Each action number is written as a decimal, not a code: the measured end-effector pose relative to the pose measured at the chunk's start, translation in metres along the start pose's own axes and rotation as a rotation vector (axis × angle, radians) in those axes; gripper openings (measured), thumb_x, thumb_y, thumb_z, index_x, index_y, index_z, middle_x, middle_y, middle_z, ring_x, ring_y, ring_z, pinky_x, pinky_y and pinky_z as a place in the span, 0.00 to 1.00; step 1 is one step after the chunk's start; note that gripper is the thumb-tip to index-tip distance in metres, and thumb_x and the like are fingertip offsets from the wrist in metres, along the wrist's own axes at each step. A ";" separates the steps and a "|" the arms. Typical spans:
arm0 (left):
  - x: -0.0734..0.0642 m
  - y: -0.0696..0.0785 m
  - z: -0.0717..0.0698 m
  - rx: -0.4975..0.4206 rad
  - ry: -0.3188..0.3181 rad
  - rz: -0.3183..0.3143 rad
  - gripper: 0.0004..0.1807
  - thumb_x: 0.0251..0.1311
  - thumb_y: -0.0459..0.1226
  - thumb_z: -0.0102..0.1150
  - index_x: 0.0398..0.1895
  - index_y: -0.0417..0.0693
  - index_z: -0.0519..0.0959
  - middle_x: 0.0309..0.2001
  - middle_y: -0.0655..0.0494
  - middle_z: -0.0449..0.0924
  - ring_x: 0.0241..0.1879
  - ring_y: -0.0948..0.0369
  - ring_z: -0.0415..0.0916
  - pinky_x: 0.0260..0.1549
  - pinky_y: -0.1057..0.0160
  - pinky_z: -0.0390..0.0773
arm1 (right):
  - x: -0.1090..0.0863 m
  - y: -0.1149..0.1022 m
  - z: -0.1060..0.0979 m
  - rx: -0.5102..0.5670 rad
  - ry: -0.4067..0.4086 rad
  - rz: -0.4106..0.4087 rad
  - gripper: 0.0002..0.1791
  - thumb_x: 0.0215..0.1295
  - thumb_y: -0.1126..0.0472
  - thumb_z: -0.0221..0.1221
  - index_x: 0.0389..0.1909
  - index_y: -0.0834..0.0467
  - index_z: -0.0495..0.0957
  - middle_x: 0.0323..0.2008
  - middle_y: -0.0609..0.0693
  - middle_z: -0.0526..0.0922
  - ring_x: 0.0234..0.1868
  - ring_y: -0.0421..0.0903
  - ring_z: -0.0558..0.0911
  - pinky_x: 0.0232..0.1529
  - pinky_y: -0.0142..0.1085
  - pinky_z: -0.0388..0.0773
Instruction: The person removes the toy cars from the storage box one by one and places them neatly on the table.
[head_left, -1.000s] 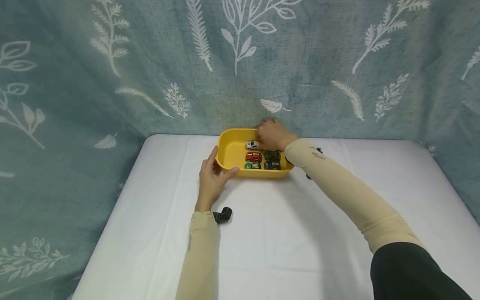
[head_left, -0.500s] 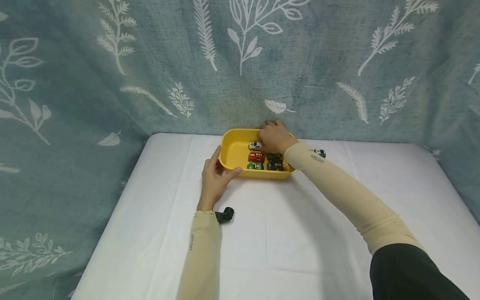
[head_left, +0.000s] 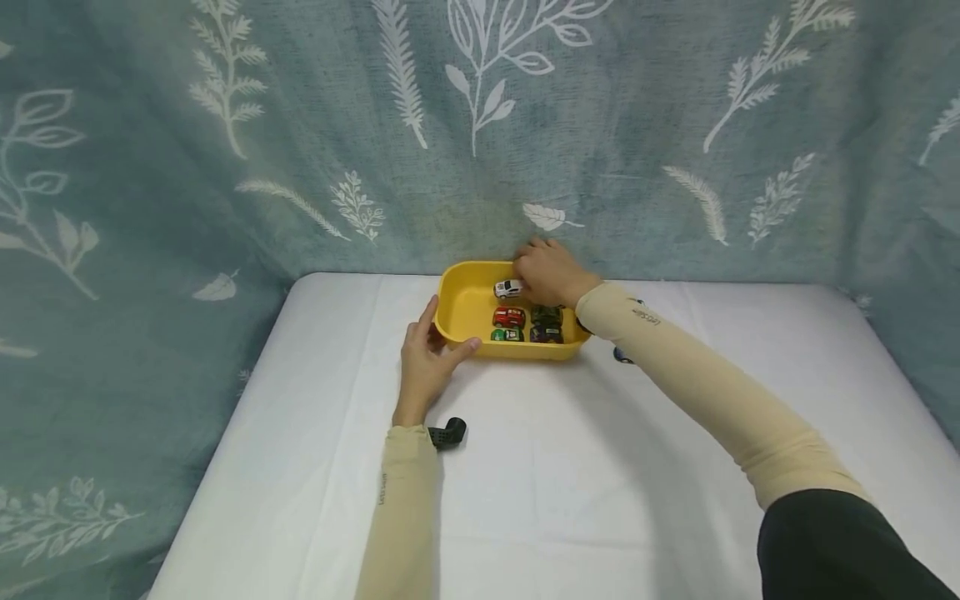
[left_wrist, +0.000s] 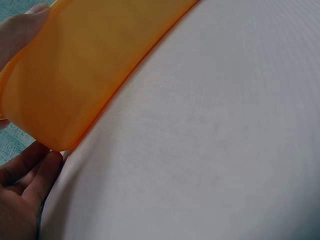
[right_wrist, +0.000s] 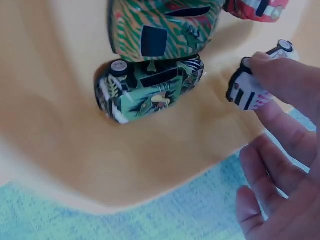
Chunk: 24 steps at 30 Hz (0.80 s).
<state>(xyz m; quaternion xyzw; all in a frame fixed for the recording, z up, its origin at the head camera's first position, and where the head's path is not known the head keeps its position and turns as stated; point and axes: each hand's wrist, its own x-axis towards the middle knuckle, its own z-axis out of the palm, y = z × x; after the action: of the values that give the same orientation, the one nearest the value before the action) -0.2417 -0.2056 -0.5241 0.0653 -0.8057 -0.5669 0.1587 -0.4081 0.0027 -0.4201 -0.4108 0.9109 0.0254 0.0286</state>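
The right hand (head_left: 551,273) pinches a white car (head_left: 507,288) between thumb and finger, inside the yellow box (head_left: 465,307) on the desk (head_left: 540,467). The left hand (head_left: 427,362) holds the box's left end, thumb spread away from the fingers. A red car (head_left: 509,317) and green car (head_left: 507,334) sit nearby.

Yellow bin (head_left: 467,308); white car (right_wrist: 246,93) w/ blk & pink marks; red car (head_left: 509,317); orange-&-grn striped car (right_wrist: 162,27); teal curtain (head_left: 615,125) w/ white leaf prints.
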 end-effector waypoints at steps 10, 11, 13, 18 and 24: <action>-0.006 -0.002 0.000 0.042 -0.021 -0.018 0.57 0.54 0.54 0.81 0.85 0.65 0.59 0.55 0.43 0.71 0.53 0.51 0.75 0.62 0.51 0.78 | -0.040 0.007 -0.016 -0.028 0.155 -0.045 0.13 0.69 0.57 0.71 0.46 0.62 0.88 0.66 0.63 0.79 0.62 0.62 0.74 0.65 0.53 0.74; -0.006 -0.002 0.000 0.046 -0.025 -0.015 0.57 0.55 0.54 0.81 0.85 0.65 0.58 0.55 0.42 0.71 0.54 0.50 0.75 0.63 0.51 0.78 | -0.044 0.010 -0.018 -0.027 0.160 -0.039 0.14 0.69 0.57 0.72 0.48 0.62 0.87 0.64 0.63 0.80 0.61 0.62 0.74 0.64 0.53 0.74; -0.005 -0.002 0.001 0.050 -0.033 -0.005 0.57 0.55 0.54 0.81 0.86 0.66 0.57 0.58 0.42 0.71 0.56 0.50 0.76 0.64 0.51 0.77 | -0.053 0.016 -0.023 -0.018 0.167 -0.019 0.14 0.69 0.58 0.71 0.49 0.63 0.87 0.59 0.63 0.82 0.57 0.61 0.76 0.61 0.53 0.75; -0.004 0.000 0.000 0.055 -0.032 0.042 0.57 0.57 0.52 0.80 0.86 0.66 0.55 0.61 0.41 0.71 0.58 0.48 0.77 0.64 0.49 0.78 | -0.073 0.032 -0.032 0.027 0.151 0.015 0.13 0.69 0.63 0.69 0.50 0.65 0.86 0.47 0.61 0.87 0.50 0.60 0.78 0.55 0.52 0.77; -0.003 0.003 0.002 0.051 -0.027 0.048 0.56 0.57 0.53 0.80 0.86 0.64 0.58 0.62 0.41 0.73 0.56 0.48 0.77 0.60 0.49 0.79 | -0.103 0.062 -0.031 0.035 0.139 0.056 0.11 0.71 0.63 0.68 0.50 0.64 0.86 0.44 0.59 0.89 0.46 0.58 0.79 0.50 0.52 0.78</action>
<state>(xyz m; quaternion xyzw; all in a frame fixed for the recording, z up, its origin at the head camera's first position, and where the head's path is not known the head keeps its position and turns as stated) -0.2388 -0.2018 -0.5223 0.0422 -0.8234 -0.5430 0.1595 -0.3878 0.1181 -0.3806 -0.3852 0.9222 -0.0182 -0.0284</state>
